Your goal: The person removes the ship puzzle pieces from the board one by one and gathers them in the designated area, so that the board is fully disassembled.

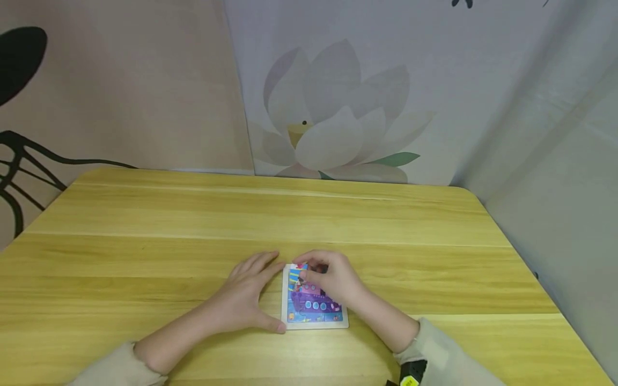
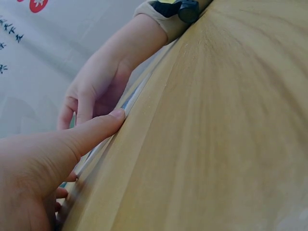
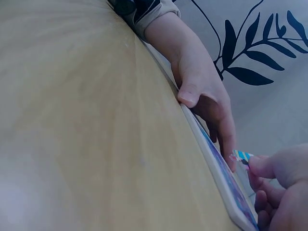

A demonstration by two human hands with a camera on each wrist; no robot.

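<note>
Head view: at lower centre, the puzzle board (image 1: 316,326) is best steadied by the left hand (image 1: 241,301), spread at its left edge, while the small piece (image 3: 242,155) pinched by the right hand (image 1: 338,279) should be kept level and lined up.

The head view is looking forward and down; low wrist views are facing closely across the same table (image 1: 396,220).
</note>
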